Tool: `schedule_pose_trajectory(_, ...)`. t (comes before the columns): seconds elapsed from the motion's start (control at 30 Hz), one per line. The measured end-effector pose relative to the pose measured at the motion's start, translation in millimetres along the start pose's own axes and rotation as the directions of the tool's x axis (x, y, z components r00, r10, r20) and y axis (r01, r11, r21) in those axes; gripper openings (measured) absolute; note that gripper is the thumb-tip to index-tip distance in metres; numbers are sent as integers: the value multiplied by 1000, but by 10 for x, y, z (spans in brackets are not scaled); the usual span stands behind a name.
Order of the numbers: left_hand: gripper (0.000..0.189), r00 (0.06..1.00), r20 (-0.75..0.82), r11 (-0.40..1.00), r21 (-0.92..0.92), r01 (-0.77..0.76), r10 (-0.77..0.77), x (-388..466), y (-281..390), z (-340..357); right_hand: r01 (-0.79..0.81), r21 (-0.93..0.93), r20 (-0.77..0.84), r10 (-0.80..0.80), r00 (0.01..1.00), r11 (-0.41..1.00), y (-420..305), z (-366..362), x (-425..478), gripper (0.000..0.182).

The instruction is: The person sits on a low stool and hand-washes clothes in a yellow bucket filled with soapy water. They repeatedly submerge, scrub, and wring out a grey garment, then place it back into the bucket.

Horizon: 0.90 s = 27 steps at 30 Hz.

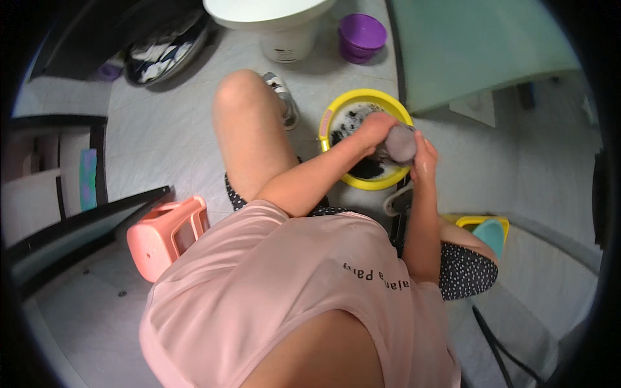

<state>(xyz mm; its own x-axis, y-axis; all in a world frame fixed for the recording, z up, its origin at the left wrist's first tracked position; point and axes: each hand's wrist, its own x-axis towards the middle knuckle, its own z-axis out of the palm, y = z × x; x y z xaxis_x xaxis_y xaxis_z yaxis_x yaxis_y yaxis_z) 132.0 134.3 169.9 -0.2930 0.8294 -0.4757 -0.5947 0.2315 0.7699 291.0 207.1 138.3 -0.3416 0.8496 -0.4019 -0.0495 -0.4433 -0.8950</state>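
Observation:
In front of me, a yellow basin [366, 185] on the floor holds foamy water with dark cloth [367, 167] in it. Over its right side, my left hand [377, 130] and my right hand [424, 154] grip a bunched grey cloth [400, 143] between them. One rounded face of the cloth is turned up towards me. My left fingers wrap its left end, and my right fingers press against its right side. Suds float across the left part of the water. The lower part of the cloth is hidden by my hands.
A white tub [286, 43] and purple buckets [363, 36] stand beyond the basin. A dark basin of clothes [165, 58] is at upper left, a pink stool [157, 240] at left. A frosted glass panel [480, 48] borders the right. Near my right leg lies a teal item [491, 235].

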Motion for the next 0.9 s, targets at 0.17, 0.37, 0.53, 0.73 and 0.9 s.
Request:
schedule_pose_trajectory(0.17,20,994,-53,956,-281,80,-98,195,10,-131,-92,50,-32,93,995,995,-15,-179,40,26)
schedule_pose_trajectory(0.37,8,993,95,967,-236,92,-71,108,24,-27,-166,-365,196,250,948,916,-379,207,-157,21)
schedule_pose_trajectory(0.53,8,987,146,995,-74,73,-61,29,33,-12,-288,-223,207,334,920,931,23,25,130,9)
schedule_pose_trajectory(0.73,10,982,-94,979,-141,150,-164,89,-27,-213,-267,496,219,178,959,827,-9,-135,215,37)
schedule_pose_trajectory(0.9,39,712,-80,681,-382,624,-697,230,-221,-319,-246,611,227,132,965,753,-39,108,59,43)
